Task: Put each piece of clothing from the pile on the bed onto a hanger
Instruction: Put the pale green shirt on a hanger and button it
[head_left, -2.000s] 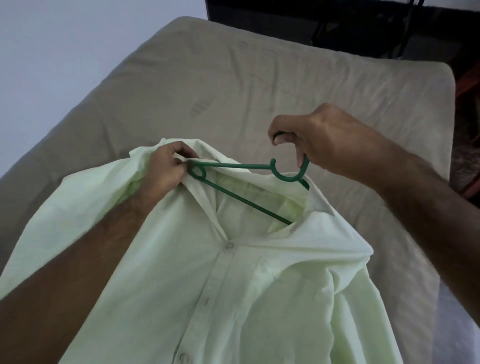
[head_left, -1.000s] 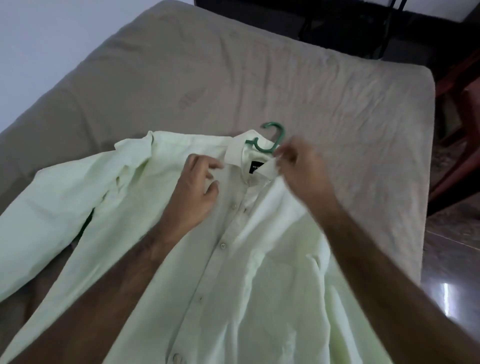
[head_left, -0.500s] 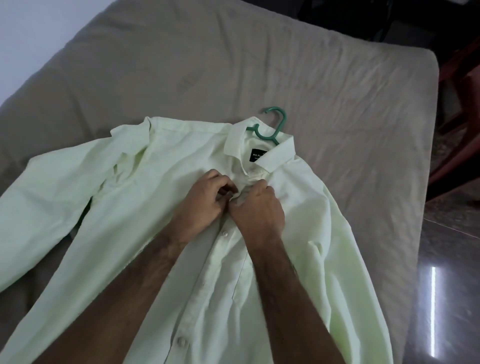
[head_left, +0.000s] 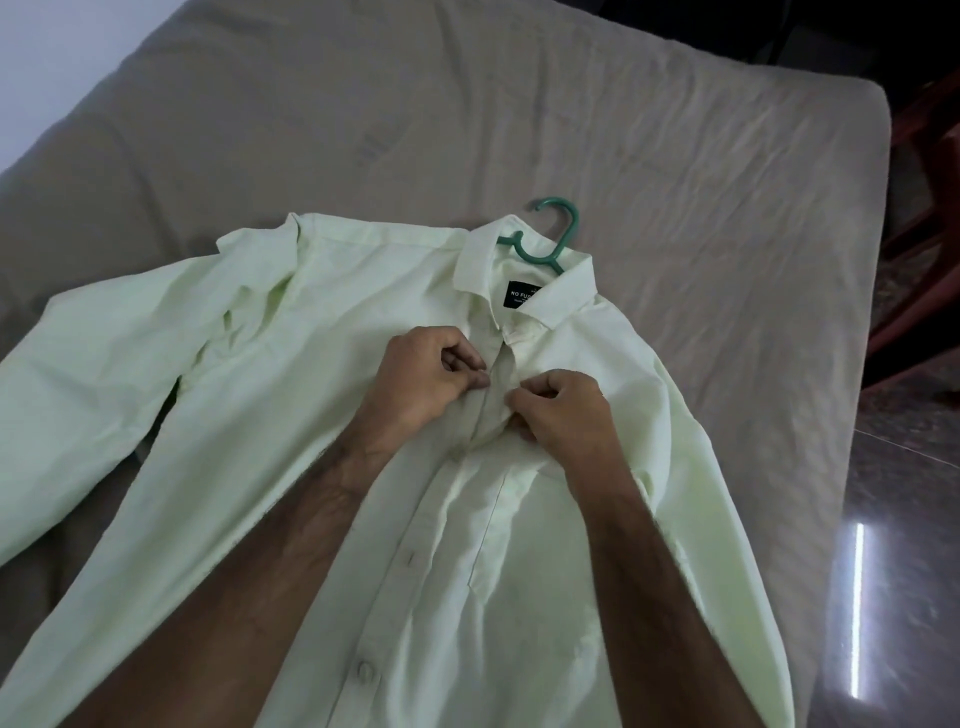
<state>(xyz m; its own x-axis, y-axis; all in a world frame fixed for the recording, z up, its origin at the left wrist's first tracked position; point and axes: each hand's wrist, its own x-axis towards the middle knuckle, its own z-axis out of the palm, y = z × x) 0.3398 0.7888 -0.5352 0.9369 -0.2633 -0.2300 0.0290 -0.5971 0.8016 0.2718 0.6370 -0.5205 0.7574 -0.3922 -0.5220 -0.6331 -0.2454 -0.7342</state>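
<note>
Both hands work at the chest of the pale green shirt (head_left: 322, 467), just below the collar. The left hand (head_left: 421, 379) has its fingers curled tight, thumb and forefinger pinching the left edge of the button placket. The right hand (head_left: 561, 415) is curled the same way and pinches the opposite edge, a small gap of cloth between the two. Half a second ago the knuckles were pressed together on that spot; now they have drawn slightly apart, which suggests a top button is being fastened or has just been done, though the button itself is hidden. Two seconds back the shirt was held up while the hanger went in; now it lies spread front-up on the bed (head_left: 675, 156), sleeves out to left and right. Farther off, the green hanger (head_left: 558, 236) shows only its hook, poking out past the collar (head_left: 524, 275). This garment looks nearly finished; no other clothes are in view.
</note>
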